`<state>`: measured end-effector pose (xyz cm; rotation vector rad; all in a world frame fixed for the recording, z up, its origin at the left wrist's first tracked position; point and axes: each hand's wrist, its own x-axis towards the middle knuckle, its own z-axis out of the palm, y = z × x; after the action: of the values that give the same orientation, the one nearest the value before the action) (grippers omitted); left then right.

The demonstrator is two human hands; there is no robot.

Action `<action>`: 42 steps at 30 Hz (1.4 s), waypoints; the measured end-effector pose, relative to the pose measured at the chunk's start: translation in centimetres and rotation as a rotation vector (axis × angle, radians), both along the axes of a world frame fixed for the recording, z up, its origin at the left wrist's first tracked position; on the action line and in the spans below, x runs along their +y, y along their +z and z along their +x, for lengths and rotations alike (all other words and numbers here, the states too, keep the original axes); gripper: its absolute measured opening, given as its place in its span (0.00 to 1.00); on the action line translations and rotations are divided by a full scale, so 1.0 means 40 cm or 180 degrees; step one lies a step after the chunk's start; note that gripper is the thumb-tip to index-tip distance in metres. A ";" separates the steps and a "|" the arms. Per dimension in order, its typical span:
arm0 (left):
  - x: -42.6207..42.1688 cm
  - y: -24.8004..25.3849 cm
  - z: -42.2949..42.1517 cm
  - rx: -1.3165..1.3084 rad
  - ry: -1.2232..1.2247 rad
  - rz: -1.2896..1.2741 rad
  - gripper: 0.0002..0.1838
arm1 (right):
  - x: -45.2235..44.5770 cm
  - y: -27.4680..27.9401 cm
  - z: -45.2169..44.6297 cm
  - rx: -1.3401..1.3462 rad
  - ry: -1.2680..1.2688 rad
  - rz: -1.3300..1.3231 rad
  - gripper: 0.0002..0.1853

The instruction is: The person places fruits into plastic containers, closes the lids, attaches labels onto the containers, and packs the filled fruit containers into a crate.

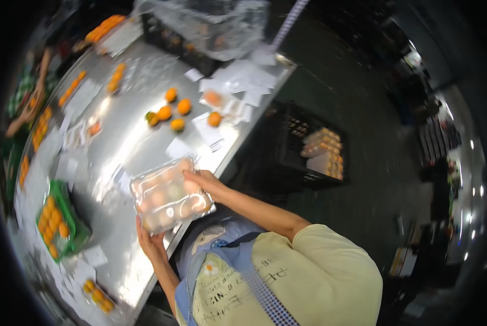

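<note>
- The right hand [203,183], as I see it by head camera from afar, grasps a clear pack [172,194] at its right side, thumb over the top.
- The left hand [153,245] holds the same pack at its lower left corner, fingers along the side.
- The pack sits between the two hands, before the wearer's body and over the near edge of the metal table [129,108]; I cannot tell whether its underside touches the metal. Pale, round items fill it in rows, seen through shiny wrap.
- Just past the pack, white papers [178,148] lie on the table, near a loose group of six oranges [184,106].
- A blurred pinkish item [212,98] lies by more papers at the table's right side.
- To the left, a green basket [81,234] holds a cluster of oranges; a short row of fruit [98,296] lies below it in my view.
- Farther up the table, a dark crate [165,37] stands under crumpled clear plastic [216,27].
- Across the table, a co-worker's hands [27,112], below a green checked sleeve [26,84], are near more orange fruit; I cannot make out their grip.
- Right of the table, a black crate [314,178] holds packs of orange fruit [326,149].
- The wearer is in a yellow shirt [319,266] and blue apron [200,252].
</note>
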<state>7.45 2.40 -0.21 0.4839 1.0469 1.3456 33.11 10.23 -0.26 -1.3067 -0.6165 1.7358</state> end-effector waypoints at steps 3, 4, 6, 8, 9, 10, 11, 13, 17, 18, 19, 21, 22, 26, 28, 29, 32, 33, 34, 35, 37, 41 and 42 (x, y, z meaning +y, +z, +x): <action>-0.052 -0.129 -0.106 0.0018 0.0419 -0.0388 0.35 | 0.058 -0.117 -0.145 -0.1132 0.0220 -0.0030 0.35; -0.057 -0.139 -0.120 -0.0105 0.0500 -0.0433 0.32 | 0.084 -0.094 -0.151 -0.1776 0.0788 0.0001 0.33; -0.054 -0.141 -0.127 -0.0440 0.0765 -0.0492 0.26 | 0.085 -0.060 -0.183 -0.2097 0.0855 0.0787 0.28; -0.049 -0.107 -0.142 -0.0494 0.0852 -0.0513 0.26 | 0.100 -0.132 -0.181 -0.2670 0.0539 0.1758 0.29; -0.048 -0.095 -0.143 -0.0502 0.0872 -0.0494 0.27 | 0.097 -0.062 -0.192 -0.2943 0.0876 0.1854 0.29; -0.052 -0.078 -0.151 -0.0610 0.0900 -0.0388 0.27 | 0.094 -0.030 -0.209 -0.2888 0.1099 0.2213 0.27; -0.053 -0.055 -0.150 -0.0715 0.0901 -0.0282 0.27 | 0.085 -0.002 -0.230 -0.2846 0.1455 0.2381 0.27; -0.052 -0.038 -0.139 -0.0779 0.0913 -0.0111 0.28 | 0.074 0.039 -0.247 -0.2750 0.2110 0.2725 0.27; -0.044 -0.026 -0.115 -0.0423 0.1036 0.0133 0.35 | 0.042 0.105 -0.321 -0.3382 0.2785 0.4261 0.32; -0.041 -0.025 -0.106 -0.0287 0.1072 0.0181 0.38 | 0.042 0.108 -0.339 -0.3432 0.2794 0.4314 0.33; -0.037 -0.026 -0.100 -0.0153 0.1104 0.0230 0.42 | 0.048 0.105 -0.346 -0.3434 0.2877 0.4309 0.32; -0.036 -0.042 -0.096 -0.0174 0.1244 0.0221 0.43 | 0.061 0.098 -0.356 -0.3435 0.3053 0.4288 0.32; -0.035 -0.051 -0.092 -0.0186 0.1312 0.0212 0.44 | 0.069 0.098 -0.355 -0.3358 0.3130 0.4311 0.32; -0.034 -0.067 -0.081 -0.0155 0.1421 0.0052 0.46 | 0.096 0.095 -0.357 -0.3112 0.3456 0.4308 0.31; -0.041 -0.076 -0.080 -0.0152 0.1405 -0.0006 0.47 | 0.100 0.096 -0.364 -0.3019 0.3577 0.4336 0.31; -0.041 -0.082 -0.078 -0.0146 0.1410 0.0043 0.48 | 0.100 0.097 -0.369 -0.2970 0.3600 0.4386 0.31; -0.040 -0.095 -0.069 -0.0137 0.1435 0.0118 0.48 | 0.099 0.099 -0.385 -0.2835 0.3713 0.4494 0.30; -0.040 -0.097 -0.066 -0.0137 0.1451 0.0096 0.48 | 0.100 0.099 -0.391 -0.2789 0.3761 0.4530 0.30; -0.048 -0.099 -0.066 -0.0133 0.1475 0.0071 0.49 | 0.093 0.098 -0.400 -0.2845 0.3826 0.4536 0.30; -0.046 -0.104 -0.064 -0.0111 0.1473 0.0090 0.48 | 0.090 0.096 -0.405 -0.2912 0.3884 0.4538 0.30; -0.047 -0.112 -0.061 -0.0057 0.1471 0.0124 0.48 | 0.081 0.094 -0.415 -0.3024 0.3952 0.4577 0.30; -0.054 -0.102 -0.064 -0.0127 0.1409 0.0055 0.48 | 0.054 0.082 -0.434 -0.3128 0.3707 0.4972 0.29; -0.049 -0.109 -0.064 -0.0103 0.1436 0.0072 0.48 | 0.050 0.077 -0.439 -0.3133 0.3563 0.5123 0.29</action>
<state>4.88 0.45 -4.57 0.2463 1.1574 1.7568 15.56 12.24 2.82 -0.3651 -2.8430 0.4123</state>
